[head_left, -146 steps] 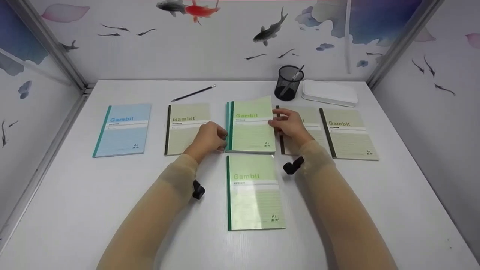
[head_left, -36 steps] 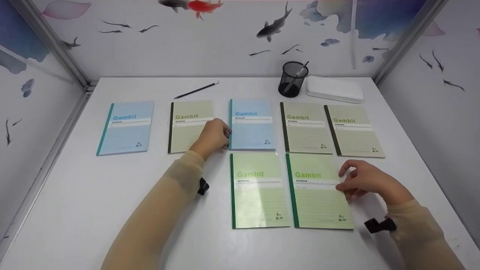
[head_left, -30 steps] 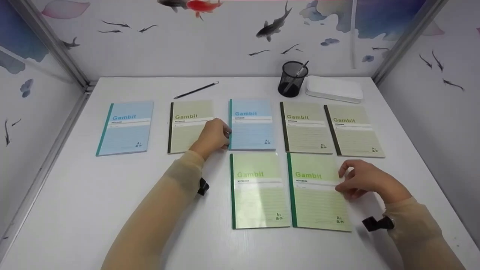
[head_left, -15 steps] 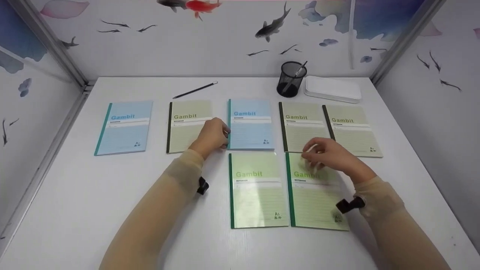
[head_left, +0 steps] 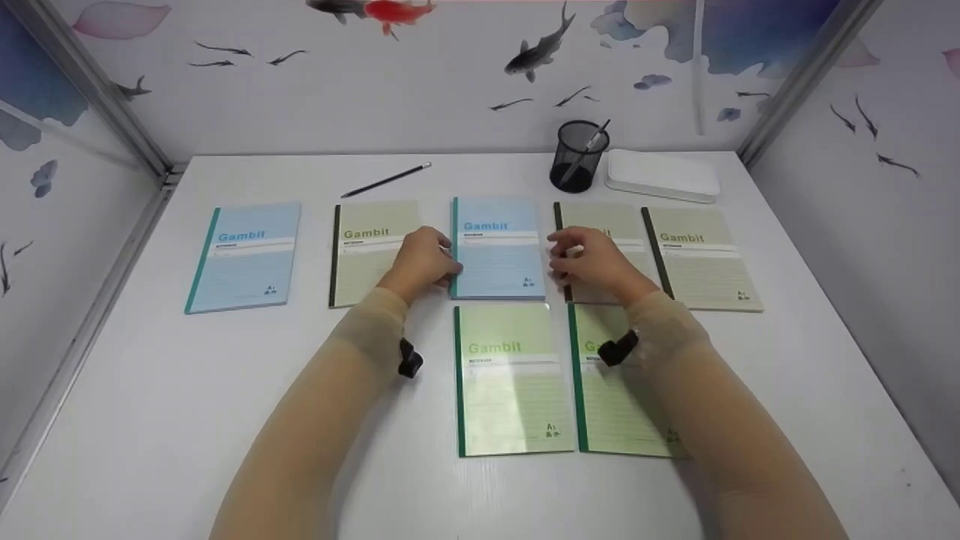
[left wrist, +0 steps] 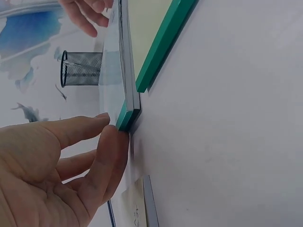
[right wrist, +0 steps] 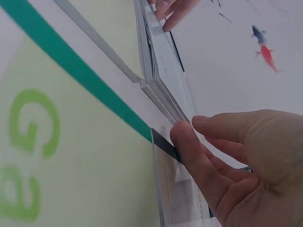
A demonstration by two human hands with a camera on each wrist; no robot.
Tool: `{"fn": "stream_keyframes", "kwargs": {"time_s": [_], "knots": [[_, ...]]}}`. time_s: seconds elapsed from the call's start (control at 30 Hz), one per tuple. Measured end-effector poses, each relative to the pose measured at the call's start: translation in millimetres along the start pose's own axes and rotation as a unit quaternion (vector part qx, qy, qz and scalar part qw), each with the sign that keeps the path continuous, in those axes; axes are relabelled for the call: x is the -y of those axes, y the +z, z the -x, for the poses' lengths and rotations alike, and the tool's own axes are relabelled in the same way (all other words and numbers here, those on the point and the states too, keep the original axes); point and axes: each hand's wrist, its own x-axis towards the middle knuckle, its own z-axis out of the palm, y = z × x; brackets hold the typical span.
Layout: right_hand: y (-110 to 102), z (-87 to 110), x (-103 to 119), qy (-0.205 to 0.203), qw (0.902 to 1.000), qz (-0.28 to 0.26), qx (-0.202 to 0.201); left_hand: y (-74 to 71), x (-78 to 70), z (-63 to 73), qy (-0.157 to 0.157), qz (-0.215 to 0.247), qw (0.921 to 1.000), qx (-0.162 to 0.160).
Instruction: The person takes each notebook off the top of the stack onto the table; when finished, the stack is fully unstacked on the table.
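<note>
In the head view a blue notebook (head_left: 496,255) with a teal spine lies in the middle of the back row. My left hand (head_left: 421,262) is at its spine; the left wrist view has bent fingertips (left wrist: 118,135) against the spine's near corner, with the thumb close to the cover's edge. At the opposite edge is my right hand (head_left: 596,262), fingers loosely bent, over a beige notebook (head_left: 600,217). A small gap shows between it and the blue notebook. More than one layer of pages shows at the blue notebook's edge (right wrist: 161,94) in the right wrist view.
Two green notebooks (head_left: 514,405) lie in front, one partly under my right forearm. Another blue notebook (head_left: 244,259) is at far left, beige ones (head_left: 367,277) (head_left: 705,262) either side. Behind are a pencil (head_left: 386,180), a mesh pen cup (head_left: 576,176) and a white case (head_left: 661,176).
A green notebook went from the middle pile to the front right, baring the blue one. My right hand released it and came back to the blue notebook's right side. My left hand shifted slightly.
</note>
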Motion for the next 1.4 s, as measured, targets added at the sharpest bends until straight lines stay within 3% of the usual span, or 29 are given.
{"fn": "stream_keyframes", "kwargs": {"time_s": [0.33, 0.63, 0.9, 1.17, 1.4], "knots": [[11, -22.3, 3, 0.015, 0.9998, -0.012, -0.003, 2.9, -2.0, -15.6, -0.016, 0.013, 0.9997, -0.015], [10, -21.8, 6, 0.024, 0.9996, 0.011, 0.010, -2.4, -3.5, -23.7, -0.050, 0.066, 0.9966, 0.001], [10, -21.3, 8, 0.034, 0.9992, 0.005, 0.019, -8.0, -3.6, -28.6, -0.041, 0.103, 0.9938, 0.004], [9, -20.6, 7, 0.017, 0.9995, 0.019, 0.021, -19.0, 7.0, -36.0, -0.005, 0.154, 0.9871, 0.043], [11, -20.1, 7, 0.020, 0.9994, 0.022, 0.020, -23.9, 13.0, -41.3, 0.004, 0.144, 0.9848, 0.098]]}}
